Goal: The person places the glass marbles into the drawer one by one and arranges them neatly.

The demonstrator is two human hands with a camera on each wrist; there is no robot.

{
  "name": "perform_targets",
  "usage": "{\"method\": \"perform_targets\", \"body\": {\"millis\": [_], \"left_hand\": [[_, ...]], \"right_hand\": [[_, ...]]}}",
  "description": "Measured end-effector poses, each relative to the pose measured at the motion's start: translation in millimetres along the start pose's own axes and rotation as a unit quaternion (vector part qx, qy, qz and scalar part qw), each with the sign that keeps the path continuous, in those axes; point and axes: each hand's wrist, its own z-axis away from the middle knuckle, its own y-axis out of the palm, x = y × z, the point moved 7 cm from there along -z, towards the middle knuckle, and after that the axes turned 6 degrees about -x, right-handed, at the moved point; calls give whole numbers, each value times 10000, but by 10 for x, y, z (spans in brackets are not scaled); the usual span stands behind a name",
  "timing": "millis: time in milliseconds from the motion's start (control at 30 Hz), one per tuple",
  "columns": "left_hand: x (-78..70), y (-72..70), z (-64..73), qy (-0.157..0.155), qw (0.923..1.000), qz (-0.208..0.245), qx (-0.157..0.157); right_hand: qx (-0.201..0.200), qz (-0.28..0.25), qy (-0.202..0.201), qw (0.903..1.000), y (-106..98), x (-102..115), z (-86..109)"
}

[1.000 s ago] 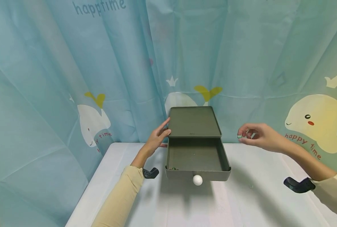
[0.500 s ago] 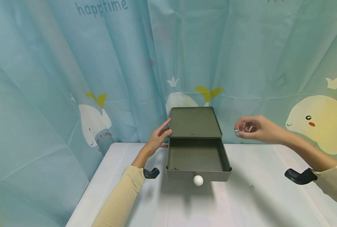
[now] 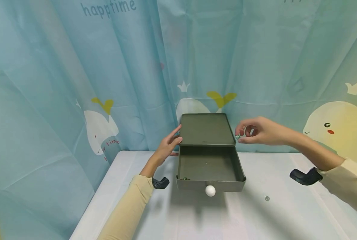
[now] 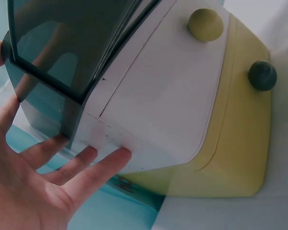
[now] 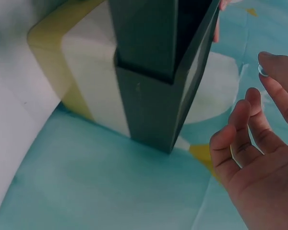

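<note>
Your right hand [image 3: 258,131] pinches a marble [image 3: 237,137] at center frame; your left hand [image 3: 166,145], fingers straight, steadies the drawer box [image 3: 205,129].

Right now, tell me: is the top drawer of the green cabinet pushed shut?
No, the top drawer stands pulled out toward the camera, its inside open to view and its white knob well forward of the cabinet top.

Left hand [image 3: 166,145] stretched forward on a beige-sleeved arm, fingers straight and spread, palm turned inward. Right hand [image 3: 258,130] raised higher, reaching leftward from the right, thumb and forefinger pinched together, remaining fingers [image 5: 237,129] loosely curled, wrist level.
</note>
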Motion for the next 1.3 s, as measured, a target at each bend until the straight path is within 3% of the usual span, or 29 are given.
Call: {"method": "perform_targets", "body": {"millis": [600, 1300], "left_hand": [[0, 6, 1, 5, 10000, -6, -47], [-20, 5, -3, 47, 10000, -10, -40]], "right_hand": [[1046, -165, -412, 9935, 533, 412, -533], [1525, -290, -1038, 9824, 1099, 706, -855]]}}
